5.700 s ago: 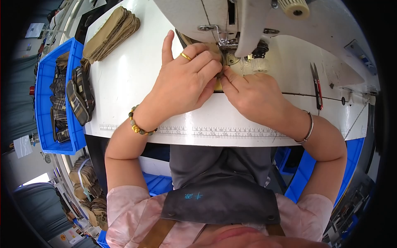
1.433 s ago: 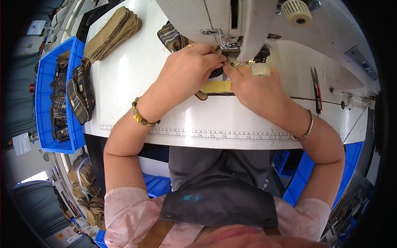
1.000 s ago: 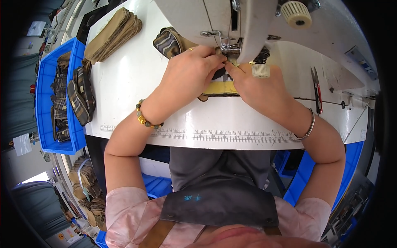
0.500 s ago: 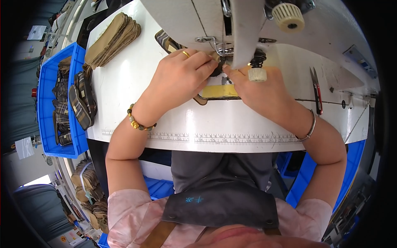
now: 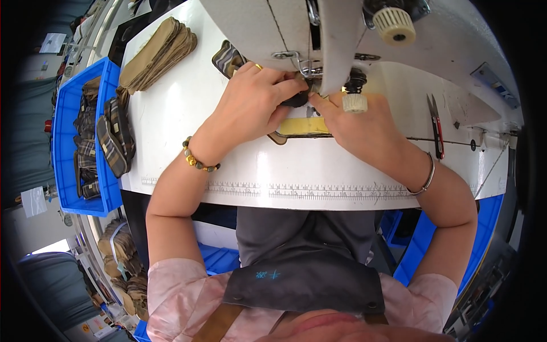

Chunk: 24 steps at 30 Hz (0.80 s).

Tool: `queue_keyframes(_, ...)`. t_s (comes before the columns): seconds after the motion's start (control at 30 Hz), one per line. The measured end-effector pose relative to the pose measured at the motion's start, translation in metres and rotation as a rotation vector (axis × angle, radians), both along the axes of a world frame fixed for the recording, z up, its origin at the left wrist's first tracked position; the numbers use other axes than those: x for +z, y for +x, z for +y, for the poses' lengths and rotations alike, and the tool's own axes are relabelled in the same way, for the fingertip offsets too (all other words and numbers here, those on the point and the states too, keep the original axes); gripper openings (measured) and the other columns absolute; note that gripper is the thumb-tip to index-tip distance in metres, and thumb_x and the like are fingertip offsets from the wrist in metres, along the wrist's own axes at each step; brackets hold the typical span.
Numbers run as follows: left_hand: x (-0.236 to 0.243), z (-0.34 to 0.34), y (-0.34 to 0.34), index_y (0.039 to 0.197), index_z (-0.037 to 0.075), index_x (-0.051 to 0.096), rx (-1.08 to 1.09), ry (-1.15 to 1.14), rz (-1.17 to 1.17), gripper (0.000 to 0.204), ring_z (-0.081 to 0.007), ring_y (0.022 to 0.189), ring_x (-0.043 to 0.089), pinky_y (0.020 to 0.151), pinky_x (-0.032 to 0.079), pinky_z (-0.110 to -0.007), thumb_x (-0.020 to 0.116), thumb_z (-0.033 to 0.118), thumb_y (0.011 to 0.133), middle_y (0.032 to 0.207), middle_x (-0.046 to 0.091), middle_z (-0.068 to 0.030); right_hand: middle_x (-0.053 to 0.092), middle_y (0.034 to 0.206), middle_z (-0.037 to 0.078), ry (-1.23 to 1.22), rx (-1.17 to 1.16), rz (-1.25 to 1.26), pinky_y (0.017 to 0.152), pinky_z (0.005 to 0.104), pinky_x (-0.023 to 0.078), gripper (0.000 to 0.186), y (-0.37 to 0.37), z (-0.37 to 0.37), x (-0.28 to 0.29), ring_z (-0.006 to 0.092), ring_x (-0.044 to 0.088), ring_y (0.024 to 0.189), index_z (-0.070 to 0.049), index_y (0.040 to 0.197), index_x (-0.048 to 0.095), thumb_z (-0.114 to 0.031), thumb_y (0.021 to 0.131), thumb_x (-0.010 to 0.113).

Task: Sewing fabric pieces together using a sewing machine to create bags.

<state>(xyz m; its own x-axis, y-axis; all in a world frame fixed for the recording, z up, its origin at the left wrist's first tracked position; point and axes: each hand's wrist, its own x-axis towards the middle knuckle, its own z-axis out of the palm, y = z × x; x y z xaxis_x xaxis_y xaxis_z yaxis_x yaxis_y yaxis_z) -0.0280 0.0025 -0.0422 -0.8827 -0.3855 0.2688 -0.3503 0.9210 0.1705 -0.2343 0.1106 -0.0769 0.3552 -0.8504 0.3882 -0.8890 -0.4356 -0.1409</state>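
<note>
Under the sewing machine's (image 5: 342, 34) presser area lies a plaid fabric slipper (image 5: 227, 59), its striped end sticking out beyond my left hand. A dark part (image 5: 297, 100) of the work bulges beside the needle. My left hand (image 5: 256, 100) is closed on the work, fingers bent and thumb pressing toward the needle. From the other side, my right hand (image 5: 364, 119) reaches in with its index fingertip at the work's edge; the other fingers are curled, and what they grip is hidden. A yellow strip (image 5: 305, 126) lies on the machine bed in front of both hands.
Red-handled thread snips (image 5: 437, 128) lie at right. A stack of tan soles (image 5: 159, 57) sits at the far left of the white table (image 5: 188, 114). Beside it, a blue crate (image 5: 108, 196) holds plaid pieces, and plaid slippers (image 5: 114, 139) rest over its edge. A printed ruler runs along the table's front.
My left hand has shifted slightly right, its thumb moving over the dark part, which shows more now. The right hand stays almost where it was.
</note>
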Motion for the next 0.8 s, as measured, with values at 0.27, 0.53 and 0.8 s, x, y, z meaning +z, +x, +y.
queue_keyframes(0.27,-0.007,-0.003,-0.001,0.103,0.013,0.077,0.046,0.255,0.124,0.035,-0.0277,0.09,0.066,0.077,0.053,-0.04,0.074,0.01,0.068,0.1,0.069,-0.0058,0.063,0.063,0.008,-0.028,0.003,0.038,0.051,0.038,0.05,0.01,-0.003,0.0,0.002,0.0245,0.067,0.059,-0.01,0.089,0.075,-0.015,0.085,0.067)
queue_keyframes(0.53,-0.002,0.015,-0.006,0.102,0.01,0.075,-0.024,-0.196,0.024,0.031,-0.0195,0.086,0.065,0.074,0.053,-0.033,0.073,0.014,0.072,0.097,0.062,-0.0013,0.062,0.062,0.008,0.012,-0.005,0.027,0.051,0.0381,0.051,0.008,-0.001,0.0,0.004,0.0253,0.067,0.058,-0.008,0.084,0.069,-0.009,0.076,0.066)
queue_keyframes(0.8,-0.003,0.012,-0.006,0.103,0.01,0.075,0.003,-0.178,0.034,0.032,-0.0201,0.086,0.065,0.075,0.054,-0.033,0.074,0.014,0.071,0.096,0.061,-0.0017,0.061,0.062,0.009,-0.04,-0.019,0.06,0.05,0.0389,0.05,0.009,-0.001,-0.002,0.001,0.0262,0.066,0.058,-0.008,0.087,0.071,-0.011,0.079,0.067)
